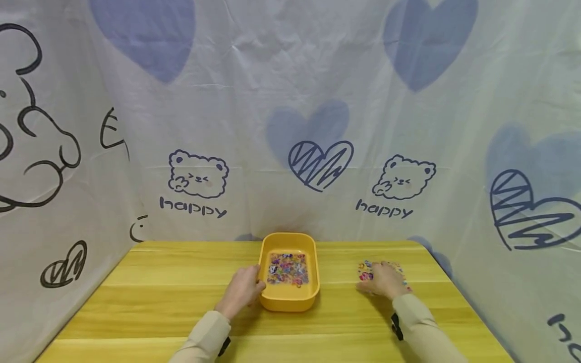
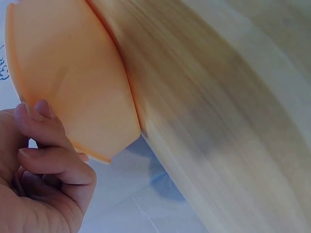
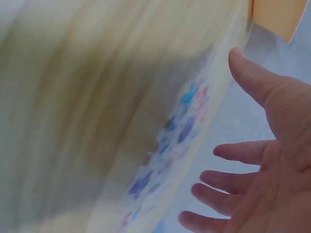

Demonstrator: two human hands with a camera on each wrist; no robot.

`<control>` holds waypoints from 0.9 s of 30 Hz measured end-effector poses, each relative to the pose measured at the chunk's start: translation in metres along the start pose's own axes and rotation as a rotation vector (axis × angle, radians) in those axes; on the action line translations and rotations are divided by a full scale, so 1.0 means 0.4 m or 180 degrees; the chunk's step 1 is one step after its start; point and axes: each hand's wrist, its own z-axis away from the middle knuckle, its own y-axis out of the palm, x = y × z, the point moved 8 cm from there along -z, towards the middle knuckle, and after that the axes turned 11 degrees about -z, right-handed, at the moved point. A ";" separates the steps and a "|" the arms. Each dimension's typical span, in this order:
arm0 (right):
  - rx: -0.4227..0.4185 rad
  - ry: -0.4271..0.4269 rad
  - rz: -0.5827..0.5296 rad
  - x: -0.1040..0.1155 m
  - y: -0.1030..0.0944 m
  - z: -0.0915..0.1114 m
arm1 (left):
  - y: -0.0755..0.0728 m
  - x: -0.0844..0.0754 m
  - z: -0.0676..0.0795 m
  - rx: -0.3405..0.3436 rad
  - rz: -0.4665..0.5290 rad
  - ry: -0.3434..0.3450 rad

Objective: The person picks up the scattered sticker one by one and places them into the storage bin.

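1 left hand point(image 1: 242, 288) is gripping yellow bin point(image 1: 289, 305); right hand point(image 1: 385, 280), spread wide, is hovering over colorful pieces point(image 1: 365, 276) toward surface's point(image 1: 181, 287) far-right corner.

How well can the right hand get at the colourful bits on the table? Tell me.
Probably yes: the right hand is spread over the colourful bits, with nothing seen between them.

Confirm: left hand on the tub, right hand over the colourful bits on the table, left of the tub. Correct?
Not quite: those bits, under the right hand, lie right of the tub, as the head view shows. The left hand is on the tub, as you say.
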 end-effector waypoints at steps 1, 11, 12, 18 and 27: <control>0.0017 0.0004 0.0009 -0.007 0.000 0.004 | -0.001 0.000 0.000 -0.0003 0.0008 0.0007; 0.0167 0.0109 -0.0304 -0.060 0.035 0.012 | -0.002 -0.004 -0.001 -0.0008 -0.0018 0.0054; 0.0143 0.0065 -0.0287 -0.058 0.036 0.009 | -0.003 -0.003 -0.001 -0.0024 -0.0033 0.0055; 0.0140 -0.0208 -0.0069 -0.033 0.042 0.005 | -0.007 0.000 -0.001 -0.0011 -0.0047 0.0041; 0.0139 -0.0486 0.0184 0.002 0.040 0.006 | -0.009 -0.005 0.001 -0.0017 -0.0084 0.0074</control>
